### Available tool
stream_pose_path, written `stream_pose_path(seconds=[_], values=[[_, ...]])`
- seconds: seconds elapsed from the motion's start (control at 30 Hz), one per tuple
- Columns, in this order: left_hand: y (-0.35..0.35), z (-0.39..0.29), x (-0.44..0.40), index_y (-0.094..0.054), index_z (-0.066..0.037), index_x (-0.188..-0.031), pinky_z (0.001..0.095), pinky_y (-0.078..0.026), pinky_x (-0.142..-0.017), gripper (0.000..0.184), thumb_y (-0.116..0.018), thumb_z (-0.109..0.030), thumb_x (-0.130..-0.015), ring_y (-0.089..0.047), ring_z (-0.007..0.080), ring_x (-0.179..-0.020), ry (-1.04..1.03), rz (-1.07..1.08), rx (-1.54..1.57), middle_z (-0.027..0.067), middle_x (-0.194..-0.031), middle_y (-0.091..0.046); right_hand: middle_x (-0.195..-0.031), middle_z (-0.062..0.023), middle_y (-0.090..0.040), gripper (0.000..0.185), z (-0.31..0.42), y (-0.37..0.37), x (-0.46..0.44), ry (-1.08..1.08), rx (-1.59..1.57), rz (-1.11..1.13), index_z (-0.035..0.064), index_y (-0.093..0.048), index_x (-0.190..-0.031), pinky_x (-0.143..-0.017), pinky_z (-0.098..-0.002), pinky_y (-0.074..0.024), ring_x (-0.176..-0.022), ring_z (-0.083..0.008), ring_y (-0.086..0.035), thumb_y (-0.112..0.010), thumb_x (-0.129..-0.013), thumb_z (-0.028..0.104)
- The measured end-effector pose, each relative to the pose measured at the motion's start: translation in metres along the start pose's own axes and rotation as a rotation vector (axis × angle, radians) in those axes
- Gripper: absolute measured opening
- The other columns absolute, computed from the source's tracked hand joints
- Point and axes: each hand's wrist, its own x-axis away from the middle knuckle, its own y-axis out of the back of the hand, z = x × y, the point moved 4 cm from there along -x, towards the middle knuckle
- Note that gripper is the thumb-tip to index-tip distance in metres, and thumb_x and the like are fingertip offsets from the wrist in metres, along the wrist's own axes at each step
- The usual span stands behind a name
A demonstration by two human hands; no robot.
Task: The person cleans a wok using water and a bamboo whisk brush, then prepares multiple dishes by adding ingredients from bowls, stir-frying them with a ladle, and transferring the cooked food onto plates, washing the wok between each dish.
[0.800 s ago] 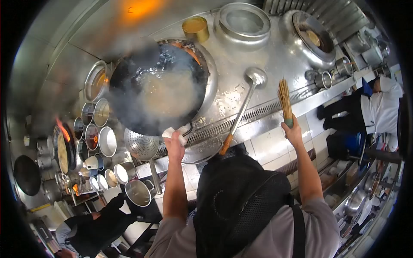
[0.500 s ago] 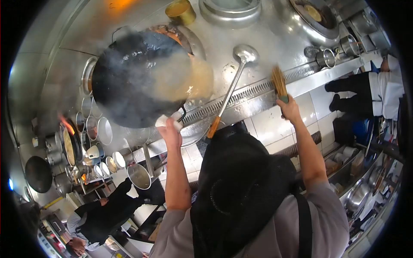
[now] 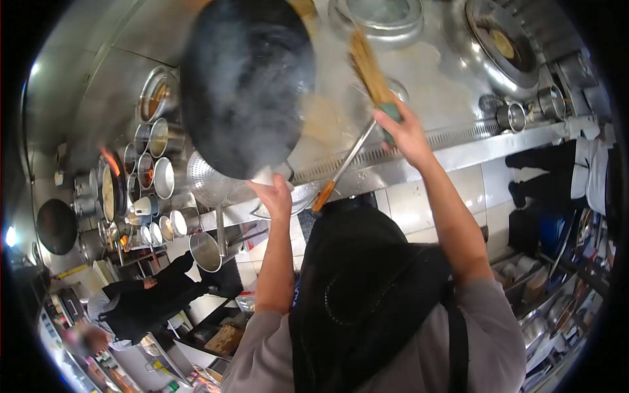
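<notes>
A large black wok (image 3: 246,92), steaming and with its dark inside showing, is tilted over the steel range. My left hand (image 3: 272,196) is closed on the wok's near handle through a folded white cloth (image 3: 265,177). To the right of the wok, my right hand (image 3: 403,134) grips a bamboo wok brush (image 3: 371,69) by its green-wrapped end, bristles pointing up and away from me. A long ladle (image 3: 350,157) with a wooden handle lies across the range's front edge. The brush and my right hand partly hide its bowl.
A perforated strainer (image 3: 209,180) and several metal pots (image 3: 167,137) stand to the left. Burner rings (image 3: 380,13) sit at the back, and a drain channel (image 3: 458,134) runs along the front. One person (image 3: 151,304) stands at lower left, another (image 3: 557,167) at right.
The wok has tipped up more steeply and shifted away from me, and the liquid pouring from its right side has stopped. My right hand has brought the brush leftward, nearer the wok.
</notes>
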Motion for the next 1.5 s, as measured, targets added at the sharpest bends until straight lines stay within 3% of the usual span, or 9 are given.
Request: stream_pose_path(seconds=[0.17, 0.33, 0.37, 0.53, 0.73, 0.97, 1.23, 1.4, 1.5], values=[[-0.004, -0.024, -0.009, -0.036, 0.014, -0.128, 0.0456, -0.038, -0.101, 0.06, -0.061, -0.006, -0.077, -0.051, 0.0435, -0.11, -0.182, 0.194, -0.085, 0.032, -0.119, -0.049, -0.116, -0.004, -0.06, 0.074, 0.054, -0.118, -0.025, -0.098, -0.406, 0.413, 0.0155, -0.032, -0.151, -0.056, -0.0311, -0.051, -0.079, -0.0127, -0.057, -0.07, -0.09, 0.031], [-0.009, 0.008, -0.031, -0.032, 0.012, -0.131, 0.0447, -0.04, -0.097, 0.062, -0.059, -0.007, -0.078, -0.053, 0.0411, -0.107, 0.015, 0.118, 0.06, 0.0285, -0.113, -0.051, -0.114, -0.0217, -0.064, 0.075, -0.022, -0.171, -0.007, 0.758, 0.68, 0.441, 0.0166, -0.026, -0.153, -0.082, -0.0461, -0.0526, -0.093, -0.0357, -0.068, -0.063, -0.09, 0.033], [0.0, 0.006, -0.039, -0.032, 0.012, -0.131, 0.0447, -0.04, -0.097, 0.062, -0.059, -0.007, -0.078, -0.053, 0.0411, -0.107, 0.016, 0.123, 0.073, 0.0285, -0.113, -0.051, -0.125, -0.0247, -0.06, 0.073, -0.051, -0.156, -0.004, 0.382, 0.909, 0.596, 0.0166, -0.029, -0.152, -0.094, -0.0472, -0.0492, -0.1, -0.0396, -0.066, -0.062, -0.09, 0.035], [0.017, 0.027, -0.066, -0.035, 0.008, -0.127, 0.0407, -0.04, -0.098, 0.052, -0.053, -0.004, -0.08, -0.054, 0.0342, -0.106, 0.179, 0.094, 0.263, 0.0221, -0.117, -0.052, -0.099, -0.0264, -0.067, 0.071, -0.046, -0.08, -0.105, 0.24, 1.277, -0.057, 0.0128, -0.032, -0.149, -0.081, -0.0481, -0.0539, -0.093, -0.037, -0.068, -0.059, -0.09, 0.04], [0.012, 0.082, -0.085, -0.044, -0.004, -0.118, 0.0326, -0.049, -0.072, 0.036, -0.052, -0.006, -0.083, -0.059, 0.0196, -0.089, 0.7, 0.344, 0.758, 0.0094, -0.107, -0.056, -0.102, -0.03, -0.065, 0.065, -0.096, -0.143, -0.05, -0.07, 0.448, -0.254, 0.0062, -0.039, -0.144, -0.075, -0.0433, -0.0537, -0.088, -0.0398, -0.067, -0.058, -0.092, 0.039], [0.016, 0.08, -0.097, -0.053, -0.01, -0.107, 0.0309, -0.049, -0.053, 0.025, -0.058, -0.032, -0.096, -0.061, 0.0141, -0.077, 1.051, 0.599, 0.781, 0.002, -0.093, -0.059, -0.116, -0.0275, -0.055, 0.069, -0.145, -0.096, -0.036, -0.07, 1.317, -0.715, 0.0016, -0.039, -0.142, -0.091, -0.0486, -0.045, -0.107, -0.0457, -0.054, -0.062, -0.085, 0.033], [0.129, 0.197, -0.022, -0.053, -0.005, -0.118, 0.033, -0.051, -0.083, 0.027, -0.06, -0.019, -0.096, -0.06, 0.0179, -0.094, 0.867, 0.41, 0.632, 0.0057, -0.104, -0.06, -0.108, -0.0357, -0.062, 0.067, -0.164, -0.027, -0.064, -0.19, 0.98, -0.626, -0.0016, -0.029, -0.144, -0.092, -0.051, -0.0463, -0.1, -0.0476, -0.062, -0.051, -0.085, 0.019], [0.15, 0.227, -0.005, -0.037, 0.002, -0.139, 0.0509, -0.036, -0.102, 0.078, -0.076, -0.031, -0.08, -0.042, 0.0456, -0.122, 0.337, 0.555, -0.422, 0.0274, -0.132, -0.045, -0.107, -0.0361, -0.06, 0.052, -0.112, -0.002, -0.056, 0.109, 0.831, -0.752, -0.0023, -0.038, -0.14, -0.086, -0.0523, -0.0464, -0.099, -0.049, -0.06, -0.046, -0.092, 0.017], [0.155, 0.204, -0.011, -0.032, 0.003, -0.142, 0.0522, -0.035, -0.101, 0.088, -0.079, -0.032, -0.076, -0.042, 0.0461, -0.121, 0.131, 0.379, -0.424, 0.028, -0.134, -0.044, -0.104, -0.0359, -0.061, 0.043, -0.018, 0.021, -0.11, 0.316, 0.772, -0.73, -0.0059, -0.046, -0.132, -0.082, -0.0515, -0.0498, -0.094, -0.0496, -0.061, -0.044, -0.097, 0.019]])
